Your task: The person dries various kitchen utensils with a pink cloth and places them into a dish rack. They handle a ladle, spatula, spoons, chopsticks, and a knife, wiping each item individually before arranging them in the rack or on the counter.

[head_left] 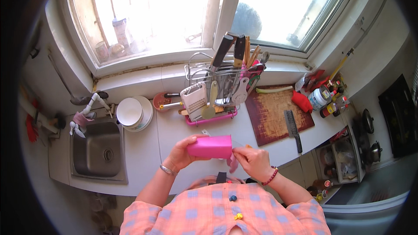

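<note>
My left hand [183, 153] grips a pink plastic cup [210, 147], which lies tilted on its side in the air above the white counter, its rim towards the right. At that rim, my right hand [253, 163] pinches a soft pink cloth-like piece [233, 164] that hangs down below the cup. Part of this piece is hidden by my fingers. Behind the cup stands a wire rack [199, 71] with knives, chopsticks, a spoon and a white grater [194, 101]. A small orange thing [249, 146] shows just beyond my right hand.
To the right, a cleaver [290, 124] and a green onion stalk [274, 89] lie on a wooden cutting board [261, 120]. Stacked white bowls [129, 111] stand left of the rack, beside a steel sink [98, 150]. Bottles and a white tub [319, 98] stand at the far right.
</note>
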{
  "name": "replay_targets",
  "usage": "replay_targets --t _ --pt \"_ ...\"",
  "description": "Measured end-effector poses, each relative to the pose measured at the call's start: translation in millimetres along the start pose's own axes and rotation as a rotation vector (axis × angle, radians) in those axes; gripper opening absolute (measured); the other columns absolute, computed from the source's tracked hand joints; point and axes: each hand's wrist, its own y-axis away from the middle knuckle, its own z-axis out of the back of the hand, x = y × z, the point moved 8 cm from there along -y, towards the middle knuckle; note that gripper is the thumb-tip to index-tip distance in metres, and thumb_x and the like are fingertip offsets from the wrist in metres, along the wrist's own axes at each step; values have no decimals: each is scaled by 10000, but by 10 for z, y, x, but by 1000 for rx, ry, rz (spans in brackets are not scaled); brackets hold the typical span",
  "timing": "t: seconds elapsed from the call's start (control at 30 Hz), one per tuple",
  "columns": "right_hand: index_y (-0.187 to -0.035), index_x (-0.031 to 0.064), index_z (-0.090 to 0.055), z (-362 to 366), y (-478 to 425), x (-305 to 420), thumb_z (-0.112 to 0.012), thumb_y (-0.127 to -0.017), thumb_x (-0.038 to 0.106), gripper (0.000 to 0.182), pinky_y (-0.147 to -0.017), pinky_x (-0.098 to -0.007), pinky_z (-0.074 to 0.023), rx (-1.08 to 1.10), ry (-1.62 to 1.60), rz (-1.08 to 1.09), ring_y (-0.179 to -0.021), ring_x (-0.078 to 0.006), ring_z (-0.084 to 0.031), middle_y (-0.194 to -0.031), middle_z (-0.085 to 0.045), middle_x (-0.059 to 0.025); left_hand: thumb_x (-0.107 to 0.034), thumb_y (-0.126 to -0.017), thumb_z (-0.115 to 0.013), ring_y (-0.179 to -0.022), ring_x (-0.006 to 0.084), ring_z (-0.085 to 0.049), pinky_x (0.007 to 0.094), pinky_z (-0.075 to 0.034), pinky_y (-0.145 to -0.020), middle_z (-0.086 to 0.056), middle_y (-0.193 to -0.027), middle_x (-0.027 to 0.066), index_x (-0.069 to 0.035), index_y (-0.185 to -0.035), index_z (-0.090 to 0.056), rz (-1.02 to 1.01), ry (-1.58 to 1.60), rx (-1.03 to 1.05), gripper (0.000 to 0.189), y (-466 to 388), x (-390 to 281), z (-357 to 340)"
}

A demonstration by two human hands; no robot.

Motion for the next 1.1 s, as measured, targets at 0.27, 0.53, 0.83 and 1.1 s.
replay_targets --t 0.27,0.53,0.83,1.1 --pt "-981 8 -696 -191 132 -437 -595 -909 100 154 -605 -258 -432 57 -722 -351 -630 -83 -553 -712 -658 -15 -301 -920 -595 -1065 260 -611 476 -553 -852 -567 -1183 124 -41 -1285 -443 -365 -86 53 473 42 -247 -266" --pt "-977 4 -694 111 127 -254 -664 -852 76 147 -483 -241 -387 173 -402 -133 -523 -88 -493 -633 -586 -35 -352 -945 -566 -995 183 -627 391 -570 -801 -583 -1122 76 -54 -1280 -460 -321 -103 47 461 -29 -170 -179" --pt "-923 70 -669 34 135 2 -586 -839 -11 143 -481 -299 -456 -136 -251 95 -523 -220 -608 -662 -639 -77 -284 -896 -656 -1046 151 -577 330 -520 -861 -562 -1118 46 -94 -1303 -435 -485 -214 108 500 -37 -324 -442" --pt "-1046 16 -668 -86 207 -270 -572 -905 35 172 -541 -260 -465 186 -676 -234 -626 -70 -610 -762 -689 -22 -208 -846 -713 -1067 147 -540 312 -475 -903 -547 -1126 50 -64 -1286 -459 -538 -284 144 529 53 -382 -562"
